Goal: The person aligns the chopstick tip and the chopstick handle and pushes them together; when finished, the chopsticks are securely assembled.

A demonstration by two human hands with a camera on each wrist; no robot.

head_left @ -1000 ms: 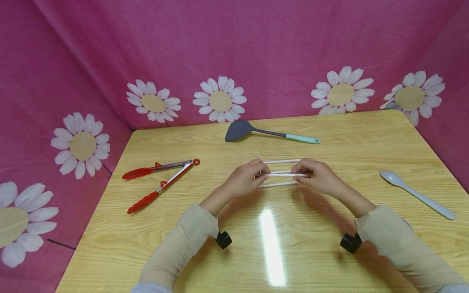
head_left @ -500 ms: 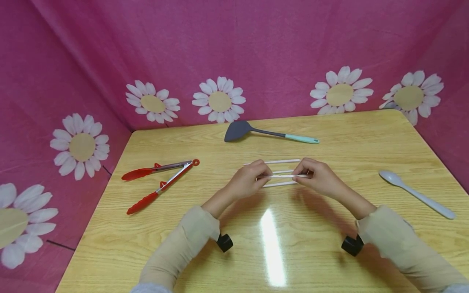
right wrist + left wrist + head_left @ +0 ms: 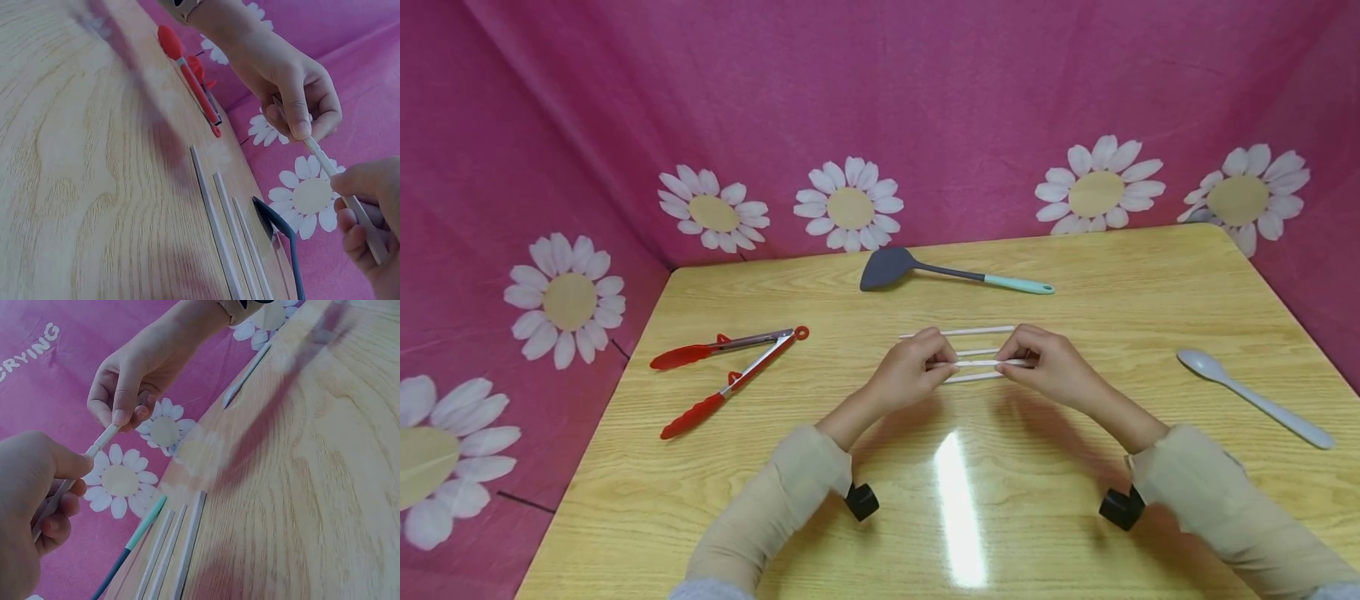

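Note:
Both hands pinch one slim white chopstick point(image 3: 976, 363) above the table, held level between them. My left hand point(image 3: 904, 373) grips its left part, with thumb and fingers curled on it. The right part is gripped the same way by my right hand point(image 3: 1051, 360). Between the hands a small notch or joint shows in the chopstick point(image 3: 315, 147) in the right wrist view. Beneath it, three more white chopsticks lie side by side on the table; the nearest point(image 3: 189, 544) and the far one point(image 3: 977, 331) are partly hidden by the hands in the head view.
A spatula point(image 3: 1018, 284) with a dark blade and mint handle lies behind the hands. Red-tipped tongs point(image 3: 748, 371) lie spread at the left, a pale grey spoon point(image 3: 1258, 400) at the right. A pink flowered cloth point(image 3: 955, 108) borders the wooden table point(image 3: 1037, 517).
My left hand has shifted slightly right, closer to the right hand, uncovering the left end of the far chopstick. The right hand has barely moved.

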